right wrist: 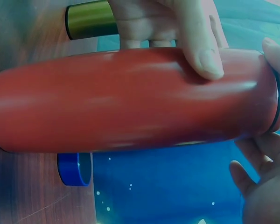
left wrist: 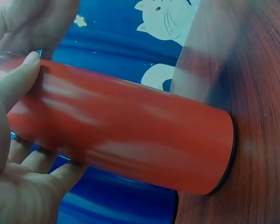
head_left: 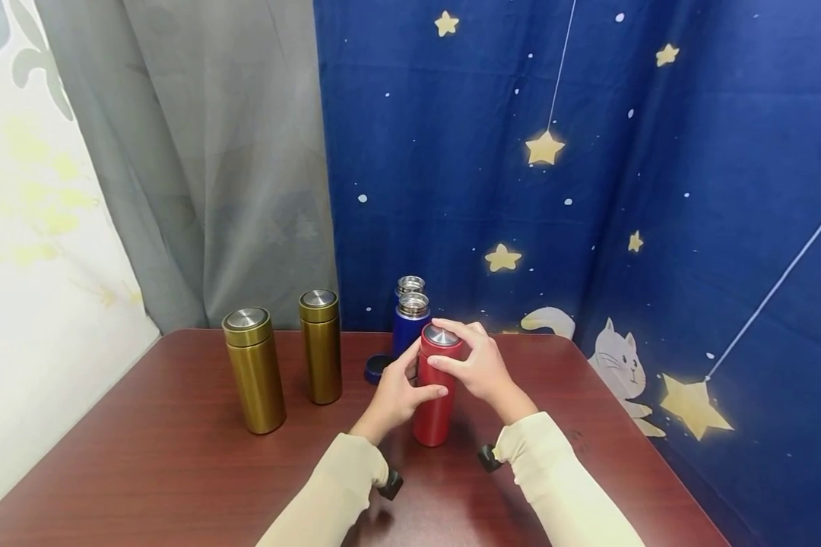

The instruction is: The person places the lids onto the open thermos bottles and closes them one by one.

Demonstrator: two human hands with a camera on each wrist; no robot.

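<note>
A red thermos point(head_left: 432, 418) with a silver-topped lid point(head_left: 442, 335) stands on the table in front of me. My left hand point(head_left: 394, 396) grips its body, thumb on the near side and fingers round the far side. With thumb and fingers, my right hand point(head_left: 484, 366) holds the lid at the top. In the left wrist view, the red body point(left wrist: 130, 121) meets the table at its dark base. A dark seam rings the thermos point(right wrist: 130, 100) beside the right hand point(right wrist: 268, 186) in the right wrist view.
Two uncapped blue thermoses point(head_left: 407, 334) stand behind the red one, the farther mostly hidden. A blue lid point(head_left: 376, 369) lies beside them. To the left stand two capped gold thermoses, one nearer point(head_left: 258, 387) and one farther point(head_left: 323, 361). Curtains point(head_left: 451, 167) hang behind the table point(head_left: 178, 456).
</note>
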